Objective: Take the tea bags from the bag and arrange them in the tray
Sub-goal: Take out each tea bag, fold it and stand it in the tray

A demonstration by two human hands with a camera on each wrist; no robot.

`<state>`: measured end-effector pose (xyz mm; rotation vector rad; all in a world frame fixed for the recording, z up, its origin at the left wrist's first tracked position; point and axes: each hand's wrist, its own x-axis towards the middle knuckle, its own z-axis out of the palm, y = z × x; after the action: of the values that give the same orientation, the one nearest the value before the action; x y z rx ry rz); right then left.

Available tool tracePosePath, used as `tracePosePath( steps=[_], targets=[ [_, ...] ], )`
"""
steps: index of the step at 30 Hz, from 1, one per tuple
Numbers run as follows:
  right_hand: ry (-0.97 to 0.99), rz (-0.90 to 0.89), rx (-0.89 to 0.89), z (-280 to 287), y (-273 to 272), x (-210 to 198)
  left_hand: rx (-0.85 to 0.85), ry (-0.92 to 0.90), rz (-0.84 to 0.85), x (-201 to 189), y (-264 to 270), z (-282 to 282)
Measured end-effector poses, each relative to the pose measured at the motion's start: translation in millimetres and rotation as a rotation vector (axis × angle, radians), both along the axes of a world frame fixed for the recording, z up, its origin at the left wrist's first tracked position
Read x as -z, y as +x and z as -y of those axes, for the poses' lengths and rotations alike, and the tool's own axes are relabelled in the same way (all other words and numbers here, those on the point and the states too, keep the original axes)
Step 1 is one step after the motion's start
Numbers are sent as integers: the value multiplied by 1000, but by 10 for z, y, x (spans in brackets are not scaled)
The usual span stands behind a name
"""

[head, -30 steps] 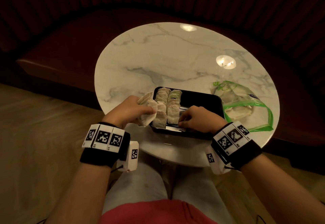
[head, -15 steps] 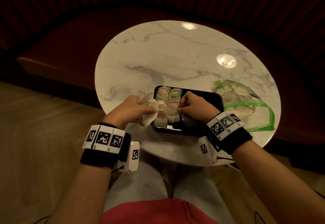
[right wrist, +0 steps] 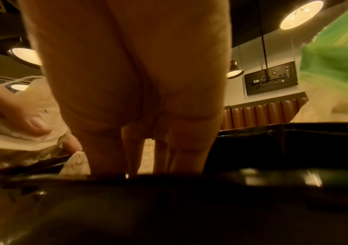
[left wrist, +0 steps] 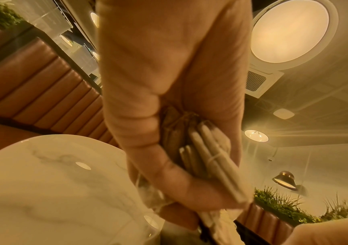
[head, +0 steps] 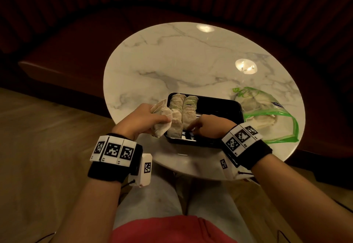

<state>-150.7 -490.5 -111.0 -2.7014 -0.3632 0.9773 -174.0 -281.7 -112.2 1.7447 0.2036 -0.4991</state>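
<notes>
A black tray sits near the front of the round marble table. Two rows of tea bags fill its left side. My left hand hovers just left of the tray and grips a bunch of tea bags; in the left wrist view the left hand is curled round the bunch. My right hand reaches into the tray's near end, fingers stretched toward the second row. The right wrist view shows its fingers pointing down, tips hidden behind the tray rim.
A clear plastic bag with green trim lies right of the tray with several tea bags inside, and shows as a green blur in the right wrist view. A dark bench curves behind the table. My legs are below its near edge.
My right hand went from the tray's near end up to the middle of the second row, then came back to the near end. The left hand has kept its bunch in place.
</notes>
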Motion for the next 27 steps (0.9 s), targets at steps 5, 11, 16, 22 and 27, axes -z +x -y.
tracePosePath(
  steps=[5, 11, 16, 22, 27],
  targets=[
    [78, 6, 29, 12, -2, 24, -3, -2, 3, 2, 0, -6],
    [93, 47, 15, 69, 0, -80, -40, -45, 24, -50, -31, -47],
    [507, 202, 165, 22, -62, -379, -134, -227, 63, -195, -67, -117],
    [880, 186, 264, -217, -258, -598, -196, -518, 72, -344, -157, 9],
    [949, 228, 379, -300, -223, -578, -179, -567, 83, -306, -215, 105]
  ],
)
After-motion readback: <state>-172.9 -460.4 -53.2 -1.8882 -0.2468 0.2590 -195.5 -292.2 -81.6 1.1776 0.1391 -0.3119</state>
